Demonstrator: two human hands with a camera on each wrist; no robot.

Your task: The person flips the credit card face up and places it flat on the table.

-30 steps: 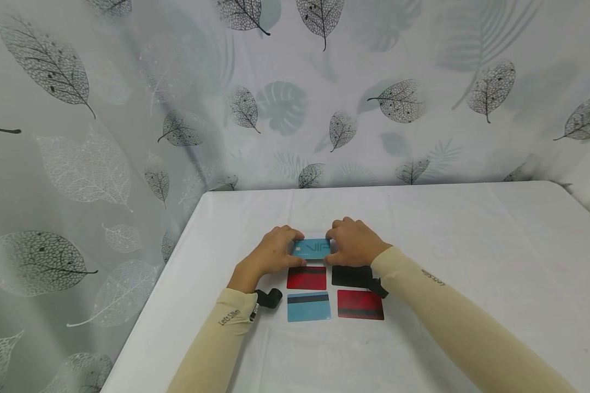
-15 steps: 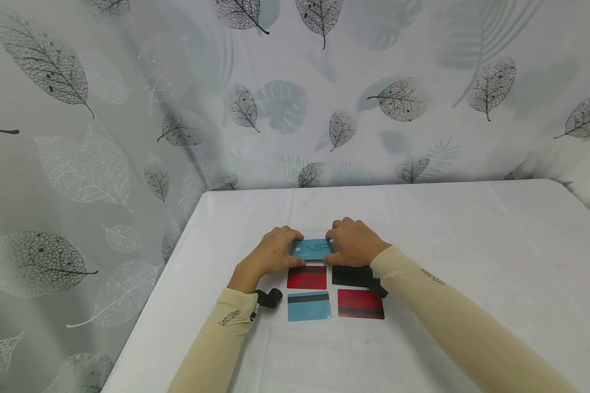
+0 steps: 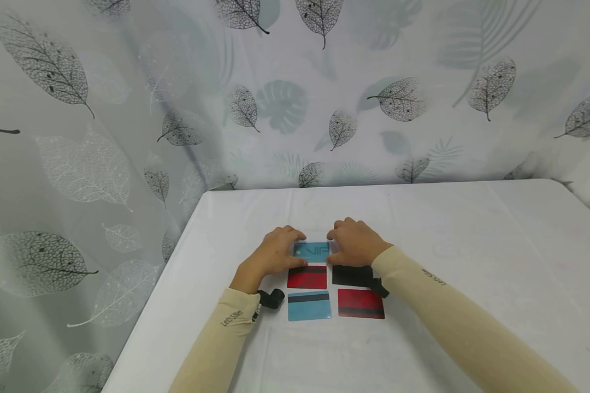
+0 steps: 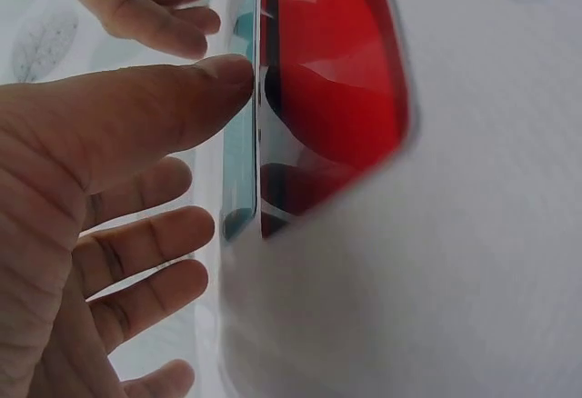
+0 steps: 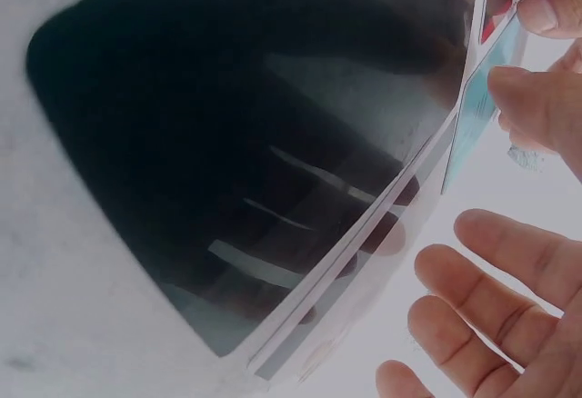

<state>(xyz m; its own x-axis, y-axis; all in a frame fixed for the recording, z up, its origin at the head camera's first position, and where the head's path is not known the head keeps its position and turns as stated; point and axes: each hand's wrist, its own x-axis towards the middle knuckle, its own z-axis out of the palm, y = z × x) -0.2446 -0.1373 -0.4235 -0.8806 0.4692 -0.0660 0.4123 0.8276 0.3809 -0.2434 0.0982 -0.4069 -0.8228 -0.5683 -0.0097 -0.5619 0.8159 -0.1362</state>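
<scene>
VIP card (image 3: 312, 252) is laid flat on the white table (image 3: 472, 245), lettering up, between the left hand (image 3: 270, 254) and the right hand (image 3: 356, 244). Both hands are held loose, fingers parted, so that the card is bracketed at its two short ends; whether it is being touched cannot be told. A red card (image 3: 307, 278) is placed just below it, beside a black card (image 3: 351, 277) that is partly hidden by the beige right sleeve (image 3: 423, 284). Nearer the viewer, a blue card (image 3: 309, 310) and a second red card (image 3: 361, 301) are set side by side, stripes up. Leaf-printed cloth (image 3: 398, 101) is hung behind, beyond the table's far edge.
</scene>
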